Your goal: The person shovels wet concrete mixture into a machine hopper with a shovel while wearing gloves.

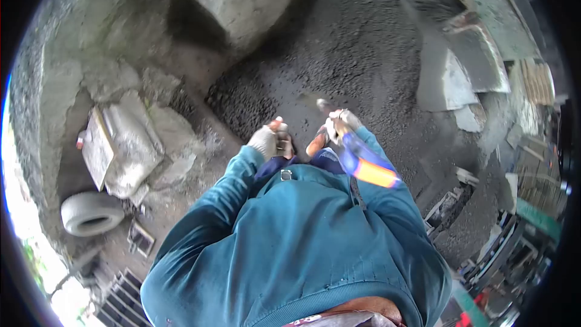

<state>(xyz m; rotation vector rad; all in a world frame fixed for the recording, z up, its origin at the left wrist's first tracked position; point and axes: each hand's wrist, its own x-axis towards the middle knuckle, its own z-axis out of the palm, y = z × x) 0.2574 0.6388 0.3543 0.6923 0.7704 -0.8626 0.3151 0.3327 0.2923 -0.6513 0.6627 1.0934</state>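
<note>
My right hand, in a pale worn glove, is closed round a tool with a blue and orange handle. The handle points back along my right forearm, and a motion-blurred end juts out past my fingers. My left hand, also gloved with fingertips bare, is held in front of my waist with its fingers curled; I cannot tell whether anything is in it. Below both hands is dark gravelly material on the grey ground, with my feet showing between them.
A large concrete block lies ahead. Broken slabs lean at the right. On the left are a stone-like block, a tyre and a metal grate. Scrap pieces clutter the lower right.
</note>
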